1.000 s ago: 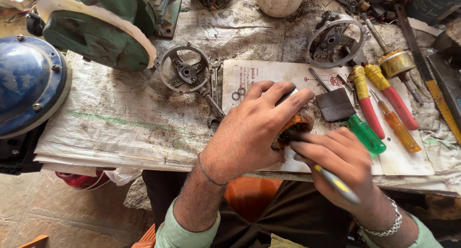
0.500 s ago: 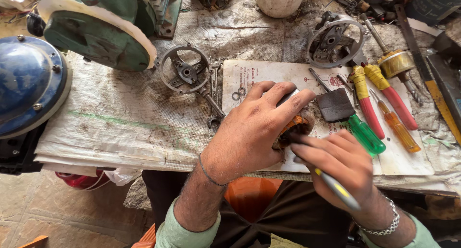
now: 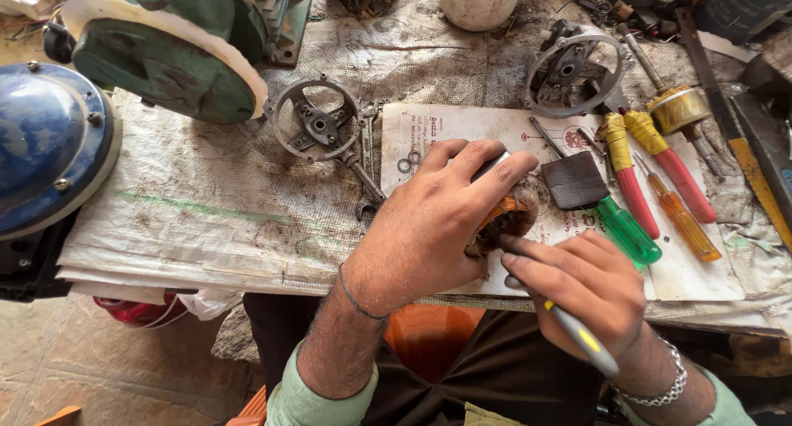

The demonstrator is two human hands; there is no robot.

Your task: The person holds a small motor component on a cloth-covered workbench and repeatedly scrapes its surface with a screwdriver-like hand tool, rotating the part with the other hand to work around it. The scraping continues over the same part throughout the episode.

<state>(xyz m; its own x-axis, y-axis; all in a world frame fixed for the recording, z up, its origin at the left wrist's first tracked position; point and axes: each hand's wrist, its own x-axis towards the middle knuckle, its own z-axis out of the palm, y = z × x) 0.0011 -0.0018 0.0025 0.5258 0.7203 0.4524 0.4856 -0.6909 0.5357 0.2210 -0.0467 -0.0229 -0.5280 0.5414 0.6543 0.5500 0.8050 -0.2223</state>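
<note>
Copper-wound motor stator (image 3: 505,220) under left hand (image 3: 433,224), right hand (image 3: 582,286) just beside

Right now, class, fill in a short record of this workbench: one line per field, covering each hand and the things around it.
Left hand: left hand clasps a copper-wound motor part on the printed sheet.
Right hand: right hand pinches a grey-and-yellow tool, fingers at the part.
Nearby tools: green screwdriver, orange screwdriver, red-handled pliers.
Further left: round metal bracket, blue dome cover.
</note>
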